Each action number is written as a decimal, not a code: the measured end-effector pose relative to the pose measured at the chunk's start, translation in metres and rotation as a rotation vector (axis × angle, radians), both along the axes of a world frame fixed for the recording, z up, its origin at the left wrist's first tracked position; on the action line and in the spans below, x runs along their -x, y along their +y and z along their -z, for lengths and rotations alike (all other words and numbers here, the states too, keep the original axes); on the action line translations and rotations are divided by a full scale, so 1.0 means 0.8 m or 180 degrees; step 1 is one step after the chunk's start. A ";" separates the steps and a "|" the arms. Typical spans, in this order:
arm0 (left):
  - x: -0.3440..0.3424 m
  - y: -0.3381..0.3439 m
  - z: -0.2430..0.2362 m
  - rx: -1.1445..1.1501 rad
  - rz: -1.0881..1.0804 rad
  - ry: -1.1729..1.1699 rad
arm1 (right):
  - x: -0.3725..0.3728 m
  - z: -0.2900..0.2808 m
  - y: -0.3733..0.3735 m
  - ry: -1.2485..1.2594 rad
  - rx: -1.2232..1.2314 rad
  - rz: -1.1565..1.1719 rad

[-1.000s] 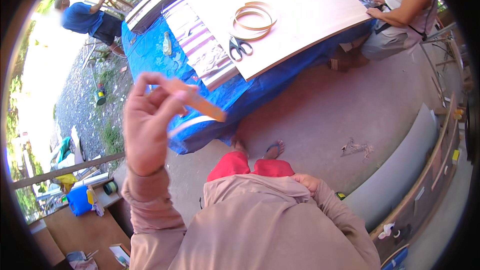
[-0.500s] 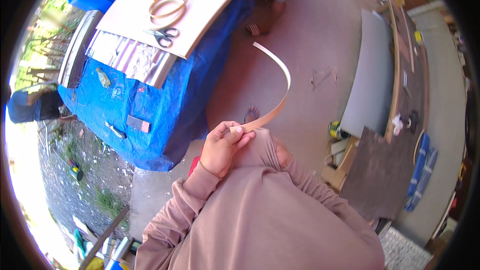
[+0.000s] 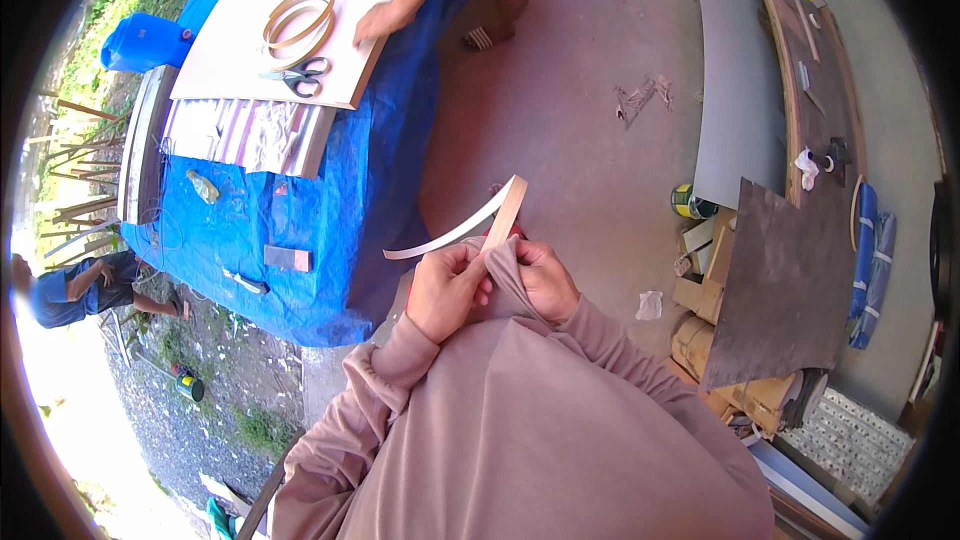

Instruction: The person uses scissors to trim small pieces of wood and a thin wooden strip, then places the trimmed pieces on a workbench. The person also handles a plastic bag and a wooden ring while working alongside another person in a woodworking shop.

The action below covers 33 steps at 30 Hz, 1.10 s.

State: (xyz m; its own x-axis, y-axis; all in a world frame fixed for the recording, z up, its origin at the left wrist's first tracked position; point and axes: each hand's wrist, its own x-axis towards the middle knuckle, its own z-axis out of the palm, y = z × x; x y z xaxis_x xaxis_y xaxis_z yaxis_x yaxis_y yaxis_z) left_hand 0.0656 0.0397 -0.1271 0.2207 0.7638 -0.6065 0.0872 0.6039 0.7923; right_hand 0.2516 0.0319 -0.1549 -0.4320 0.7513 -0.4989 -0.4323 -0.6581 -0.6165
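My left hand [image 3: 450, 288] pinches a thin wood-toned edging strip [image 3: 507, 210] at my waist; the strip arches up and folds over, its pale side trailing down to the left. My right hand [image 3: 542, 285] grips the bunched hem of my brown shirt [image 3: 510, 380], right beside my left hand. Ahead, a pale board [image 3: 230, 30] lies on the table covered with blue tarp [image 3: 300, 300]. A coil of edging [image 3: 298, 22] and black-handled scissors [image 3: 300, 77] rest on the board, and a small rectangular block [image 3: 287, 258] lies on the tarp.
A co-worker's hand [image 3: 375, 22] is on the board's edge; another person [image 3: 75, 292] stands outside at left. A blue jug [image 3: 140, 43] sits by the table. At right lie grey sheets [image 3: 735, 80], a dark panel [image 3: 775, 280], scrap wood [image 3: 715, 270] and blue rolls [image 3: 865, 260].
The view has turned rightward. My left hand has come down from its raised position to my waist, beside my right hand, and the strip has bent over. The co-worker's arm now reaches farther onto the board.
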 end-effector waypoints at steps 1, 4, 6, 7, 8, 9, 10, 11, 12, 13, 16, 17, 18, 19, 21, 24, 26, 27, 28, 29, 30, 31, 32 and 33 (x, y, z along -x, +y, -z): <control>-0.001 0.002 -0.004 -0.0190 0.0082 0.0087 | -0.001 -0.001 0.005 0.0077 -0.0033 0.0031; -0.004 0.005 -0.020 -0.0569 0.0216 0.0228 | -0.005 -0.001 0.024 0.0226 0.0217 0.0048; -0.006 0.013 -0.027 -0.0553 0.0385 0.0380 | -0.008 -0.001 0.036 0.0420 0.0016 -0.0026; -0.007 0.019 -0.028 -0.0765 0.0460 0.0571 | -0.010 0.000 0.041 0.0278 0.0053 -0.0075; -0.009 0.024 -0.028 -0.1003 0.0529 0.0698 | -0.012 0.001 0.044 0.0085 -0.0180 -0.0089; -0.012 0.030 -0.026 -0.1226 0.0578 0.0851 | -0.013 0.002 0.047 -0.0268 -0.0345 -0.0118; -0.013 0.034 -0.025 -0.1008 0.0579 0.0740 | -0.014 0.004 0.051 -0.0479 -0.0654 -0.0190; -0.016 0.037 -0.022 -0.1317 0.0532 0.0713 | -0.017 0.005 0.055 -0.0768 -0.0631 -0.0240; -0.019 0.040 -0.020 -0.1607 0.0436 0.0732 | -0.019 0.006 0.059 -0.0918 -0.0729 -0.0320; -0.022 0.042 -0.019 -0.1893 0.0335 0.0771 | -0.021 0.007 0.064 -0.1104 -0.0789 -0.0410; -0.028 0.046 -0.017 -0.1631 0.0621 0.1184 | -0.027 0.007 0.075 -0.1262 -0.0791 -0.0360; -0.031 0.048 -0.017 -0.1618 0.0640 0.1350 | -0.029 0.008 0.078 -0.1432 -0.0930 -0.0384; -0.033 0.049 -0.017 -0.1420 0.0748 0.1402 | -0.032 0.006 0.079 -0.1409 -0.0904 -0.0352; -0.035 0.051 -0.017 -0.1502 0.0673 0.1287 | -0.033 0.005 0.081 -0.1557 -0.0952 -0.0348; -0.041 0.054 -0.017 -0.1623 0.0500 0.1178 | -0.034 0.002 0.082 -0.1911 -0.1043 -0.0325; -0.042 0.058 -0.020 -0.1553 0.0370 0.0921 | -0.034 -0.006 0.084 -0.1711 -0.1078 -0.0151; -0.042 0.058 -0.023 -0.1367 0.0327 0.0751 | -0.034 -0.013 0.085 -0.1960 -0.0936 -0.0277; -0.042 0.058 -0.025 -0.1399 0.0284 0.0762 | -0.035 -0.016 0.086 -0.1993 -0.1254 -0.0310; -0.042 0.057 -0.027 -0.1346 0.0282 0.0773 | -0.035 -0.018 0.087 -0.2133 -0.1400 -0.0387; -0.042 0.057 -0.029 -0.1287 0.0291 0.0777 | -0.036 -0.021 0.087 -0.2321 -0.1453 -0.0465; -0.043 0.055 -0.031 -0.1190 0.0151 0.0722 | -0.033 -0.022 0.087 -0.1913 -0.1469 -0.0259; -0.043 0.054 -0.033 -0.1126 0.0093 0.0666 | -0.032 -0.023 0.088 -0.1969 -0.1454 -0.0245; -0.042 0.052 -0.036 -0.1057 0.0038 0.0622 | -0.030 -0.023 0.088 -0.1914 -0.1413 -0.0249; -0.042 0.051 -0.037 -0.1009 0.0006 0.0593 | -0.028 -0.024 0.088 -0.1795 -0.1426 -0.0239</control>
State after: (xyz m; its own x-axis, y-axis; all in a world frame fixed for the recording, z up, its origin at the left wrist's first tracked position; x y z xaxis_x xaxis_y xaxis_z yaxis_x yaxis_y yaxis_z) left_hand 0.0991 0.0803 -0.0971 0.1305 0.9199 -0.3697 0.2485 0.3307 0.9104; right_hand 0.2740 0.1020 -0.1359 -0.2582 0.9143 -0.3122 0.0675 -0.3052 -0.9499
